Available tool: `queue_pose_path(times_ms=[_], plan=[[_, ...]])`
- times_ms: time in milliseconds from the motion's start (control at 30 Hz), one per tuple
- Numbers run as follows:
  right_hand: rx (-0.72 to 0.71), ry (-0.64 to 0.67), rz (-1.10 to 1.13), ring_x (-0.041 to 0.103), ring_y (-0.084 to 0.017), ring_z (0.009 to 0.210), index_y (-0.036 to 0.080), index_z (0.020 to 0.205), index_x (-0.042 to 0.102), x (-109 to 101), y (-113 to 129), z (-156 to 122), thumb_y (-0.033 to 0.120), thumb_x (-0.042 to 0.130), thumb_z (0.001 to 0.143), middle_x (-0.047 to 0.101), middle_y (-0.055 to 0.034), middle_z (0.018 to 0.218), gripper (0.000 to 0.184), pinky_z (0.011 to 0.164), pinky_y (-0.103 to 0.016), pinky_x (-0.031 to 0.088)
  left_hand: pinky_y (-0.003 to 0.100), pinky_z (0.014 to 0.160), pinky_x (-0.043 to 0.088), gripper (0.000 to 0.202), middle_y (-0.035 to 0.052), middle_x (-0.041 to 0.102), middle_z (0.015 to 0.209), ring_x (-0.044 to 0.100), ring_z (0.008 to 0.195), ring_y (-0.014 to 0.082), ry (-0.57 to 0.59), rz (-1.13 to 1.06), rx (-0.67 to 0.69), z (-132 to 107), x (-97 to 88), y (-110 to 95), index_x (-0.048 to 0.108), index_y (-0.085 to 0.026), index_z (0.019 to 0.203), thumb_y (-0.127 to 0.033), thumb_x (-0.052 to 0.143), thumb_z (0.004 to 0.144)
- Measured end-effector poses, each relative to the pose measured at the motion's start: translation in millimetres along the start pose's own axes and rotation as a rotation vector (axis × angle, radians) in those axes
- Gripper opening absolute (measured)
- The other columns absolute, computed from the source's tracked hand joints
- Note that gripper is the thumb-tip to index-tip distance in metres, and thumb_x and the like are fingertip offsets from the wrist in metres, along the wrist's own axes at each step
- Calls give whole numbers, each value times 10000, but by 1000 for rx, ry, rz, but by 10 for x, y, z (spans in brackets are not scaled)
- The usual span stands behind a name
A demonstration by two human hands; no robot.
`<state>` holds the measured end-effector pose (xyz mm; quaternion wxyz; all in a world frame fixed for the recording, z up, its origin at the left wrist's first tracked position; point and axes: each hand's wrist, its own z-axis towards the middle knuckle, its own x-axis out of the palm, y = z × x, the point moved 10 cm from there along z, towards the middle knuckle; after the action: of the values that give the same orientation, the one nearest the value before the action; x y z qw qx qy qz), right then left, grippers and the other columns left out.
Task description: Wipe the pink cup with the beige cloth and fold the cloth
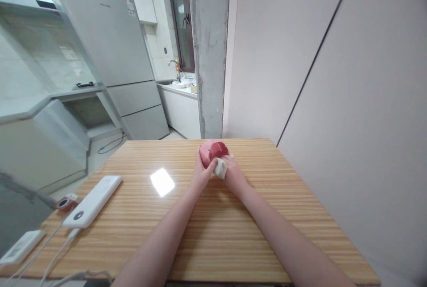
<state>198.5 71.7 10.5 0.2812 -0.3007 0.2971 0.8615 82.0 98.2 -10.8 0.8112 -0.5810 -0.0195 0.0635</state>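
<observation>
Left hand (201, 173): gripping rounded pink bowl (206, 150)
Right hand (234, 174): clutching soft white cloth (220, 169)
Bowl: could slip if grip loosens (imo)

The worktop (216, 229) shows glossy, striped wood grain. The pink container (207, 150) looks like smooth plastic, the pale cloth (220, 169) matt. The refrigerator (110, 42) appears smooth; the grey pillar (210, 56), rough cement.

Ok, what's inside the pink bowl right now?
A darker pink inner wall shows in the pink bowl. The pale cloth and right hand cover part of its near side; whatever lies behind them cannot be seen.
</observation>
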Motion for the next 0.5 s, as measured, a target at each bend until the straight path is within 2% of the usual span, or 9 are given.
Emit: queue_pose_path(times_ms=[100,200,300,500], plan=[[-19,26,53,551,-216,925,178,944,657,23,52,8,116,519,851,660,-96,932,178,856,-386,429,364,1036,375,680,133,530,1295,515,1197,234,-53,93,13,-6,-58,-21,343,-174,1353,-455,605,792],[-96,80,37,532,-222,1022,202,1006,654,103,112,15,151,539,862,656,-91,1018,191,901,-394,419,406,1009,396,608,130,566,1245,542,1158,261,-58,230,47,29,-188,-108,406,-172,1328,-477,552,823],[-103,69,-7,507,-237,1079,212,1003,655,124,88,13,180,547,870,645,-94,1075,174,907,-397,422,425,989,412,639,113,582,1234,563,1126,276,-22,304,82,54,-208,-166,431,-203,1325,-486,606,780],[5,-17,72,535,-222,971,186,971,640,64,-17,-19,122,504,869,648,-92,966,182,873,-381,450,371,981,433,757,150,554,1261,561,1138,230,-29,-9,-71,-2,19,56,265,-177,1383,-487,605,781]])
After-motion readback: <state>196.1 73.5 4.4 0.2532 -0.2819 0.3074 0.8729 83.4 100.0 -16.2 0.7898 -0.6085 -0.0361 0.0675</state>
